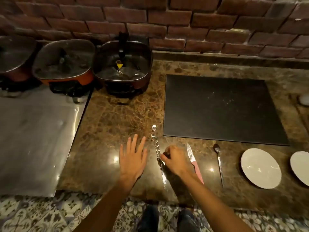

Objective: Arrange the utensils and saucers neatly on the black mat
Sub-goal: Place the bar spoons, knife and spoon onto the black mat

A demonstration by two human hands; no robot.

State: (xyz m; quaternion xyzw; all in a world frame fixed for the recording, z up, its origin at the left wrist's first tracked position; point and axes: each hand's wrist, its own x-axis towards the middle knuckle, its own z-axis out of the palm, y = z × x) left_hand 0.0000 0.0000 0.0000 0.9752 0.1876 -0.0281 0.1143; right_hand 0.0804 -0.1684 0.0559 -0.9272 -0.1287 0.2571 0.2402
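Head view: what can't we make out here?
- Right saucer: cut off by the frame's right edge.
- Knife: handle partly hidden behind the right hand.
- Metal utensils beside that hand: blurred, glinting; type and count unclear.
- Right hand's grip: fingertips touch them, closure unclear.
- Pot far left: cropped.

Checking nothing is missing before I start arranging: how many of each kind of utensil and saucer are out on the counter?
Twisted-handle utensils: 2, type unclear
Knife: 1
Spoon: 1
Saucers: 2
Total: 6, none on the mat yet
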